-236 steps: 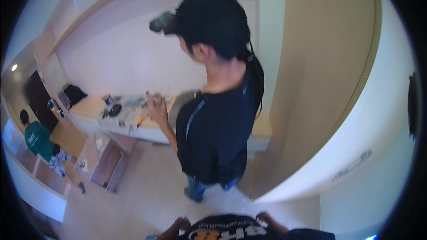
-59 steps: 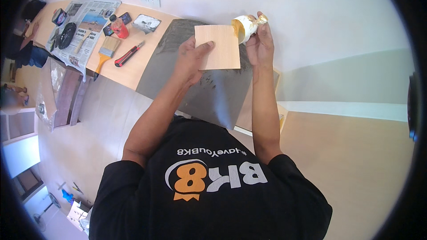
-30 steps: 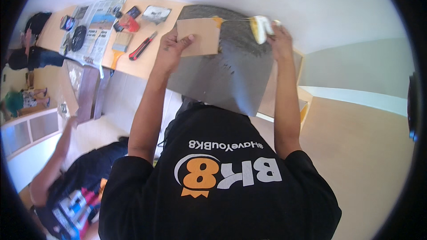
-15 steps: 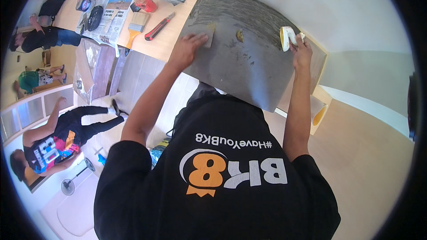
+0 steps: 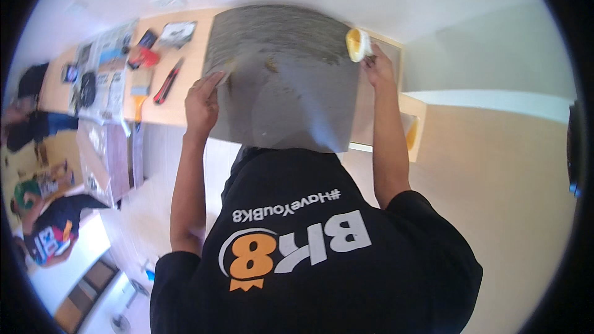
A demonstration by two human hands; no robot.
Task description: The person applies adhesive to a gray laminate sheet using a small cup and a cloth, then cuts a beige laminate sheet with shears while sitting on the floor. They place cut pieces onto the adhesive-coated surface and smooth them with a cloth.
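A large grey-brown sheet (image 5: 291, 111) lies on the tabletop before me, its far part covered in dark streaks, with a small yellowish blob near the middle. At the sheet's left edge my left hand (image 5: 203, 104) pinches a thin, flat spreader (image 5: 228, 77), its edge toward the sheet. Beyond the right edge my right hand (image 5: 380, 69) grips a white cup (image 5: 357, 45), tilted so that its yellow inside shows. Something small and dark sits by the fingers at the cup, too blurred to name.
On the wooden tabletop (image 5: 174, 105) to the left lie a red-and-black utility knife (image 5: 168, 80), a paintbrush (image 5: 140, 91), a red bottle (image 5: 143, 57), a whitish plate (image 5: 178, 33) and newspaper (image 5: 111, 96). Other people are at far left. A wall (image 5: 489, 62) rises behind the sheet.
The view has turned, so the scene sits further left. My left hand has lifted the spreader from flat against the sheet; my right hand has tipped the cup, showing its inside.
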